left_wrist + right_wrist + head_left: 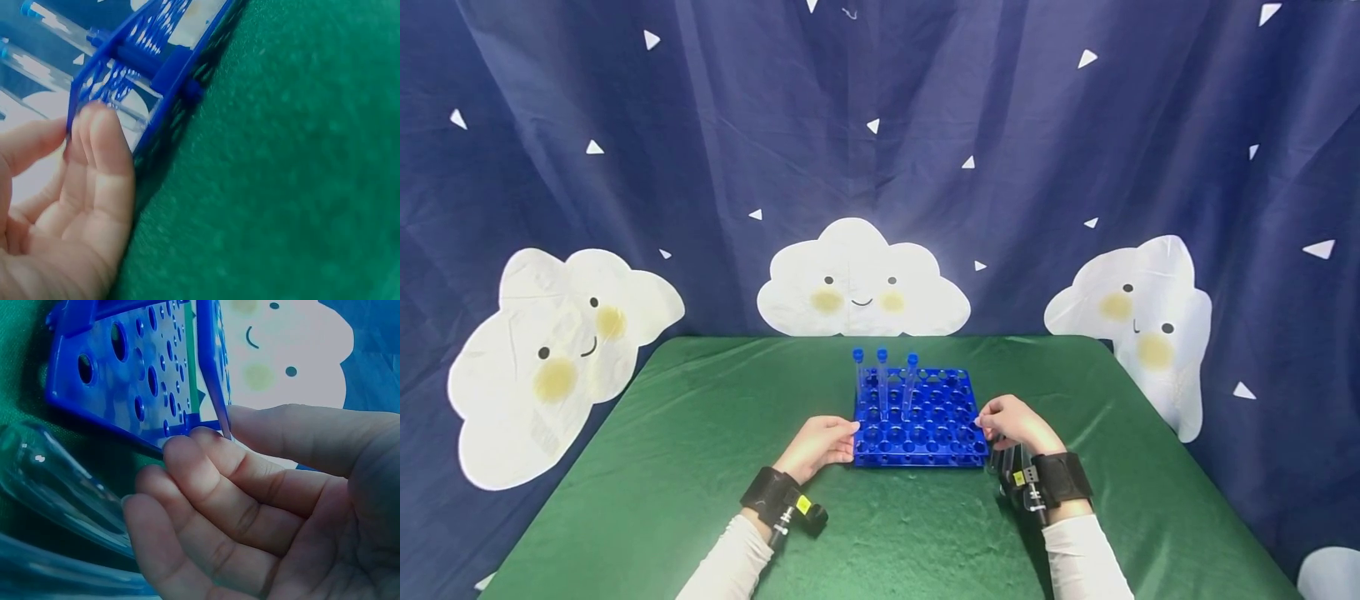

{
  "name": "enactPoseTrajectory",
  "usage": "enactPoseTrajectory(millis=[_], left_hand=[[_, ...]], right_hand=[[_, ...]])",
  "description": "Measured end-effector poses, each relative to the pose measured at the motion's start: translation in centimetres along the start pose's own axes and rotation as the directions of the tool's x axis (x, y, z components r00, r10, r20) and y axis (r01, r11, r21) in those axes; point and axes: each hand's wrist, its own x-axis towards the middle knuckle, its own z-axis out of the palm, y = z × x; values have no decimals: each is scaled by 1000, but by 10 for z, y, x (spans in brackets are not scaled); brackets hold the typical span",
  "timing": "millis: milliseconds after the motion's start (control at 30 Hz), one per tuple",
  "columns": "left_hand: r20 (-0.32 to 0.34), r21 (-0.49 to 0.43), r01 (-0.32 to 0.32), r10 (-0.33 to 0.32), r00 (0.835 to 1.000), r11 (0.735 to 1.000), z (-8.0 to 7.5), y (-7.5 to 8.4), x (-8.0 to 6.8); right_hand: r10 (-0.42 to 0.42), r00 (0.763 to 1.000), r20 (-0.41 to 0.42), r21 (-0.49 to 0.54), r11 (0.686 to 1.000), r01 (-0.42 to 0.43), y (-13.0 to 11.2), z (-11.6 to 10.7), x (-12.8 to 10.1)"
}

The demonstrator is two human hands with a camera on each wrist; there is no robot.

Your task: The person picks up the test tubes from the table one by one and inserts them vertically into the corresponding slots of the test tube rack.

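1. Left hand [820,446] pinches the blue tube rack [920,421] at its left edge, mid-counter [700,467].
2. Right hand [1017,423] grips the right edge, fingers curled.
3. Only the right wrist view shows clear tubes [56,487] lying beneath the hand.

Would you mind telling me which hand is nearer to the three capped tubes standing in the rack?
Left. The left hand grips the rack on the side where the tubes stand; the right hand grips the opposite side.

Blue perforated plastic tube rack [156,69] blurred, cut off at top edge of left wrist view. Clear plastic tubes [56,487] cropped at lower left of right wrist view, ends unseen.
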Motion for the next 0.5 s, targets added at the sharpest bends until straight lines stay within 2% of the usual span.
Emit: enactPoseTrajectory(millis=[233, 400, 500], left_hand=[[86, -40, -4, 7, 996, 999, -8, -5, 3], [114, -39, -2, 7, 993, 999, -11, -6, 4], [122, -40, -3, 8, 992, 999, -11, -6, 4]], right_hand=[[-6, 1000, -9, -22, 1000, 6, -1, -1, 0], [-39, 999, -13, -39, 998, 39, -2, -11, -4], [-58, 997, -50, -36, 998, 56, 1, -22, -7]])
